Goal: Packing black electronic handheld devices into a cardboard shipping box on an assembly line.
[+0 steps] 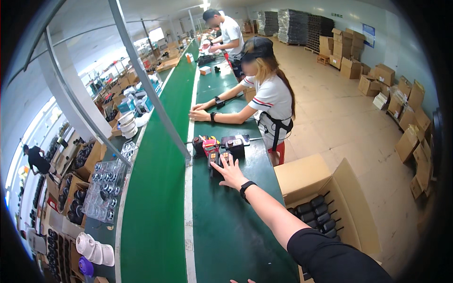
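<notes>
One brown box (pixel 98 155) at far left holds dark things (pixel 85 154), and on the dark green bench (pixel 212 226) two small black gadgets (pixel 213 158) sit under the right hand (pixel 230 174), its fingers spread wide. The step looks like a reach, and a hold would need those fingers to close; the left hand (pixel 250 281) barely shows, so its grip cannot be told. To the right, an open carton (pixel 357 207) holds rows of black things with sticks (pixel 317 202).
</notes>
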### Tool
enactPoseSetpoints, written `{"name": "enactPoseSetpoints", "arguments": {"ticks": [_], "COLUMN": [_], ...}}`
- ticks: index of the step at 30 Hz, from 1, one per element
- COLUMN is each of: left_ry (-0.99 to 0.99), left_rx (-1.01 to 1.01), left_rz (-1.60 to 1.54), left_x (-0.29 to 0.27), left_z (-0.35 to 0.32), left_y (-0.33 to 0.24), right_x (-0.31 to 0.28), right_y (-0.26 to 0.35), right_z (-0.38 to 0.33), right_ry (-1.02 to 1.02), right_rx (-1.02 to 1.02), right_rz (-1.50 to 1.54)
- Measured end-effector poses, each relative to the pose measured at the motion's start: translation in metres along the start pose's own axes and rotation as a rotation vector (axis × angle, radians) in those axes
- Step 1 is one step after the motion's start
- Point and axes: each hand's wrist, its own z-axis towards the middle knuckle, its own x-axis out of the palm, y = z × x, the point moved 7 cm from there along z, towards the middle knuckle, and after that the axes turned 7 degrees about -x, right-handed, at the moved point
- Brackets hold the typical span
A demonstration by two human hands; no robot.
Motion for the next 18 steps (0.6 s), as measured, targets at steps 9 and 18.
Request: {"name": "enactPoseSetpoints", "arguments": {"ticks": [9, 18], "left_ry": [0.017, 0.05], "left_rx": [-0.018, -0.019], "left_rz": [-0.017, -0.211], "left_x": [0.004, -0.022], "left_z": [-0.016, 0.015], "left_y": [0.0, -0.023], "right_x": [-0.001, -0.049], "right_y": [-0.007, -0.01], "right_z": [0.007, 0.032], "right_ry": [-0.021, -0.148], "right_rx": [-0.033, -0.307], "right_rz": [0.022, -0.109]}}
